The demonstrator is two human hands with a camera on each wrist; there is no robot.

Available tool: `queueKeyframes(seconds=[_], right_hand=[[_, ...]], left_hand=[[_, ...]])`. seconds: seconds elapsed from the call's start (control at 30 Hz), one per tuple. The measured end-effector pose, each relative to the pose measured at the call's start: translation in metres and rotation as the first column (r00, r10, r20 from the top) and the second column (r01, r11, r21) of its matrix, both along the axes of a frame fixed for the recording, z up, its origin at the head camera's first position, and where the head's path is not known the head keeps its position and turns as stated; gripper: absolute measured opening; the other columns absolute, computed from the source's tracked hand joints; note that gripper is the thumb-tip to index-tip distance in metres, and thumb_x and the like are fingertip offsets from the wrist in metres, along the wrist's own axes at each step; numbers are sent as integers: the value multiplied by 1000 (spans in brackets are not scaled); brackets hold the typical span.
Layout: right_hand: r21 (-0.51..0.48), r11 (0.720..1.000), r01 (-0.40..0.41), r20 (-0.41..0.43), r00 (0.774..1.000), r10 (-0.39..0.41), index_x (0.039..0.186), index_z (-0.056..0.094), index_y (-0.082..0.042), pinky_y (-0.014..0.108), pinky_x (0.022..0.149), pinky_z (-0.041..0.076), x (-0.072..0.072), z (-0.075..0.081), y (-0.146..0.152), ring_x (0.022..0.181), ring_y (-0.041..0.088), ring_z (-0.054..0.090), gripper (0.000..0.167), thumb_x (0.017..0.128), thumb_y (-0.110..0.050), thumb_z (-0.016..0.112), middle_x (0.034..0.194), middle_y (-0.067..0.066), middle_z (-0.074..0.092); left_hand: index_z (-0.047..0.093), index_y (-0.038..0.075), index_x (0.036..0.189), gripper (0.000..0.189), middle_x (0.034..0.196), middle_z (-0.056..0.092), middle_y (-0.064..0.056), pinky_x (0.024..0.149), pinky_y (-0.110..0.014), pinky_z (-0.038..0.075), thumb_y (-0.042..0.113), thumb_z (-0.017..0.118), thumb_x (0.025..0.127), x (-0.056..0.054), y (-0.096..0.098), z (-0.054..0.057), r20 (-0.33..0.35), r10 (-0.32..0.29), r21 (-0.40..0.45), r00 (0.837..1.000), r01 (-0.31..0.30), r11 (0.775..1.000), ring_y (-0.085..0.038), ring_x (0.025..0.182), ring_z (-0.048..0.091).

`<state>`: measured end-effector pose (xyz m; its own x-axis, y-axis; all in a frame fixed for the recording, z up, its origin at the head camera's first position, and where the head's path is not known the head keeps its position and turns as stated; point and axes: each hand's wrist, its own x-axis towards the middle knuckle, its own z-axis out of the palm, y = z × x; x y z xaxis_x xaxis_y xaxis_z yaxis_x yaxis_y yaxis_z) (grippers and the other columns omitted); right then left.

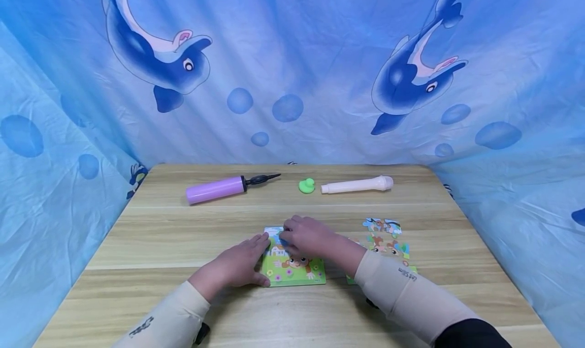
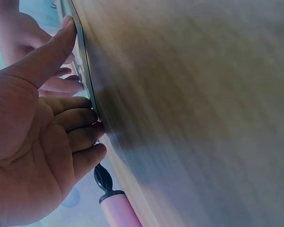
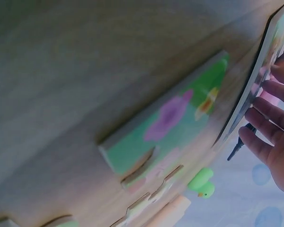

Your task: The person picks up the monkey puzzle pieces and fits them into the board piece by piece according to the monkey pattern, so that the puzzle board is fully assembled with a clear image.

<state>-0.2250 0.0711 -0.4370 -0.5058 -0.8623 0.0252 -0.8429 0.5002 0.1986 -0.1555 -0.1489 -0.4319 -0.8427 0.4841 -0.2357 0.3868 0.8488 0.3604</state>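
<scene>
A jigsaw board [image 1: 292, 276] with a cartoon monkey, flowers and a house lies in front of me on the table. My left hand [image 1: 242, 261] rests along its left side, with the thumb at the near corner and the fingertips against the edge in the left wrist view [image 2: 42, 132]. Over the upper part of the board is my right hand [image 1: 308, 236], its fingertips on the picture. The right wrist view shows its fingers [image 3: 270, 113] spread and lightly bent at the board; no piece is visible between them. Its forearm partly hides loose puzzle pieces [image 1: 388, 244] to the right.
Along the back of the wooden table [image 1: 151, 226] lie a purple balloon pump [image 1: 217, 189] with a black nozzle, a small green toy duck [image 1: 306, 185] and a pale microphone-shaped toy [image 1: 356, 185]. A blue dolphin-print curtain [image 1: 320, 73] hangs behind and on both sides.
</scene>
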Motion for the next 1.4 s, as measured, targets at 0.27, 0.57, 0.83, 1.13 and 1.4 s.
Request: queueKeyframes(seconds=[0.27, 0.57, 0.83, 1.13, 1.4], right_hand=[[41, 999, 14, 75, 997, -17, 132, 61, -22, 32, 89, 54, 0, 1, 3, 110, 17, 54, 43, 98, -47, 53, 128, 3, 57], [61, 998, 16, 134, 991, -24, 143, 52, -24, 38, 98, 51, -1, 6, 6, 120, 19, 51, 50, 99, -47, 51, 136, 3, 54], [-115, 983, 140, 229, 967, -111, 134, 60, -16, 42, 105, 46, -18, 19, 49, 123, 22, 54, 40, 98, -34, 59, 132, 5, 58], [-124, 912, 391, 229, 906, -357, 123, 64, -5, 45, 97, 52, -39, 35, 138, 114, 29, 62, 34, 92, -18, 69, 121, 11, 65], [-12, 865, 502, 328, 819, -470, 111, 69, -6, 44, 83, 55, -38, 29, 180, 98, 26, 64, 23, 93, -19, 68, 107, 8, 65]], left_hand=[[31, -1, 151, 101, 161, 25, -16, 120, -48, 28, 49, 79, 78, 0, 1, 1, 4, -1, 9, 1000, 1, 1000, -33, 148, 25], [32, 0, 151, 99, 161, 25, -17, 119, -48, 29, 49, 78, 78, -1, 1, 3, 4, -4, -5, 1000, 4, 1000, -33, 148, 26], [34, 1, 151, 99, 160, 26, -17, 119, -49, 29, 48, 80, 77, -1, 5, 6, 13, 4, -29, 1000, -4, 1000, -34, 147, 27], [35, 0, 150, 100, 160, 28, -17, 118, -50, 31, 48, 81, 75, 0, 7, 6, -2, 7, -38, 1000, -7, 999, -34, 147, 29], [34, 2, 151, 100, 160, 28, -15, 117, -50, 32, 50, 80, 76, -1, 7, 5, 7, 10, -53, 1000, -10, 999, -33, 147, 29]])
